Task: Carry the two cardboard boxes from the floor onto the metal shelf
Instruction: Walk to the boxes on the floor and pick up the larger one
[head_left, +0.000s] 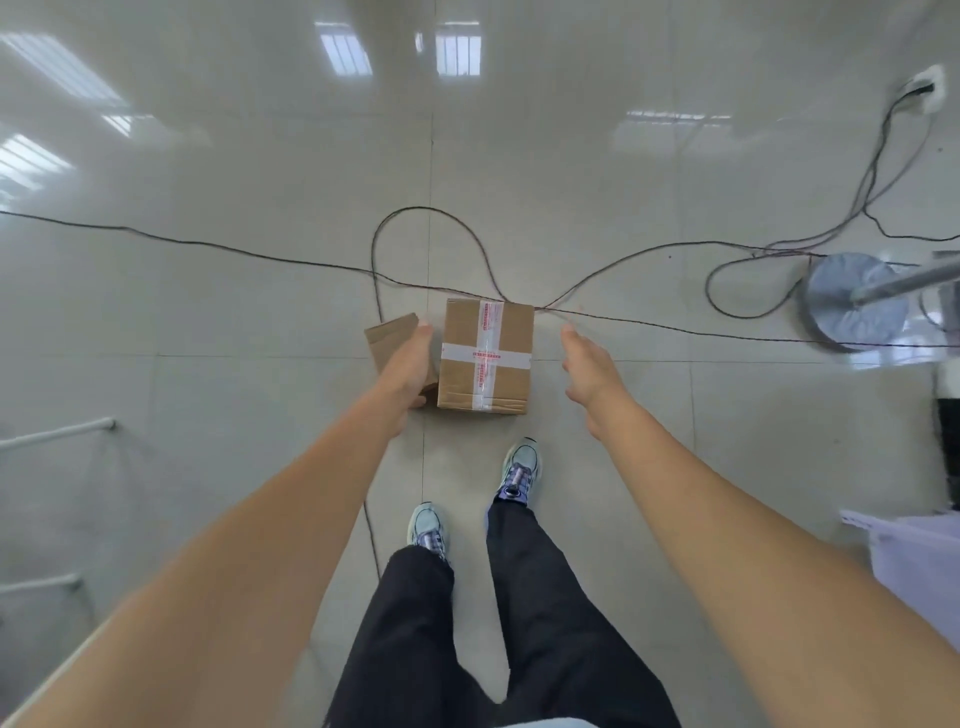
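A lab or workroom, by its look: glossy pale tiled floor (260, 312), loose cables (208, 244) trailing left and right of a taped cardboard box (485, 358), a round metal stand base (852, 301) to its right.

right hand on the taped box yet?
Apart. Head view shows bare floor between the right hand and the taped box.

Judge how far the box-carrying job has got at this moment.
Done: nothing; the taped cardboard box and the smaller cardboard box both sit on the tiled floor. In hand: left hand and right hand reach down either side of the taped box, gripping nothing. Left: lifting both; no shelf clearly identifiable.
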